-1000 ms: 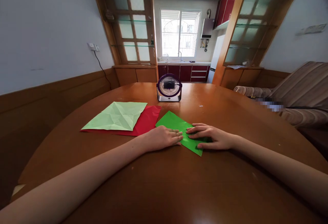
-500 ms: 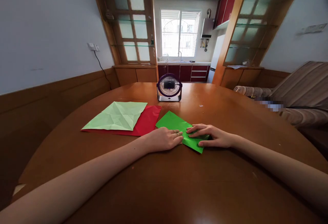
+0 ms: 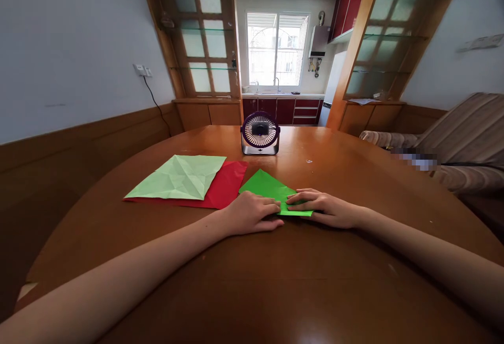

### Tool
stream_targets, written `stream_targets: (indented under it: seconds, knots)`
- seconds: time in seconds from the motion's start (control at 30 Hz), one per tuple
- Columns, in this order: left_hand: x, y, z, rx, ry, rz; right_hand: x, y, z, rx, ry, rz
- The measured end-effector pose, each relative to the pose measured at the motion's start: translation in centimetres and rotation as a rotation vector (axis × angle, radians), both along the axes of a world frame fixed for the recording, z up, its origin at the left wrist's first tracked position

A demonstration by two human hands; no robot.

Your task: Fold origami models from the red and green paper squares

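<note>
I see my left hand point(image 3: 254, 212) and my right hand point(image 3: 325, 208) lying flat and open on a bright green paper point(image 3: 271, 189), fingers pressing it down on the round wooden table point(image 3: 275, 281). The paper sits in the middle of the table. Just to its left lies a red paper point(image 3: 226, 186) with a pale green paper point(image 3: 179, 177) on top. A small purple fan point(image 3: 260, 134) stands behind.

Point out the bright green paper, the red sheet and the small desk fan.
bright green paper point(image 3: 264, 185), head view, on its bare far corner, beyond both hands.
red sheet point(image 3: 225, 189), head view, on the uncovered right part.
small desk fan point(image 3: 260, 132), head view, on the middle of its round grille.
</note>
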State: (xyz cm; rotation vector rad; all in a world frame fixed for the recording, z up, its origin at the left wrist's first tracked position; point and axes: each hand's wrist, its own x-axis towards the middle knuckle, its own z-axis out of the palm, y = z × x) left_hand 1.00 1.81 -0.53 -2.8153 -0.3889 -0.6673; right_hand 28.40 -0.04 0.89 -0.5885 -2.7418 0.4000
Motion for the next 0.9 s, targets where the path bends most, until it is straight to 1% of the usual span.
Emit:
stream_targets:
  seconds: [0.1, 0.2, 0.3, 0.37, 0.47, 0.53, 0.63, 0.7, 0.8, 0.9]
  knots:
    - [0.1, -0.2, 0.0, -0.015, -0.01, 0.015, 0.0, 0.0, 0.0, 0.073, -0.045, 0.0]
    - [0.2, -0.3, -0.2, -0.041, -0.003, 0.022, 0.1, -0.1, 0.0, 0.159, -0.034, 0.024]
    - [0.3, -0.6, -0.1, -0.082, 0.01, -0.005, 0.2, 0.0, -0.2, 0.173, 0.009, 0.054]
    - [0.4, -1.0, 0.1, -0.131, 0.005, 0.009, 0.2, 0.0, -0.3, 0.128, 0.036, 0.064]
    - [0.6, -1.3, 0.7, -0.244, -0.012, 0.085, 0.2, 0.1, 0.0, 0.029, 0.062, 0.071]
    - [0.7, -1.2, 0.9, -0.31, -0.039, 0.146, 0.1, 0.0, 0.2, -0.035, 0.084, 0.067]
    - [0.9, -0.6, 0.8, -0.351, -0.061, 0.195, 0.0, 0.0, 0.6, -0.141, 0.123, 0.036]
    - [0.9, -0.2, 0.6, -0.398, -0.012, 0.188, 0.0, 0.1, 0.7, -0.22, 0.143, 0.011]
    - [0.8, 0.2, 0.5, -0.52, 0.116, 0.151, 0.1, 0.2, 0.7, -0.334, 0.182, -0.032]
    - [0.7, 0.2, 0.6, -0.565, 0.213, 0.131, 0.0, 0.3, 0.4, -0.383, 0.217, -0.12]
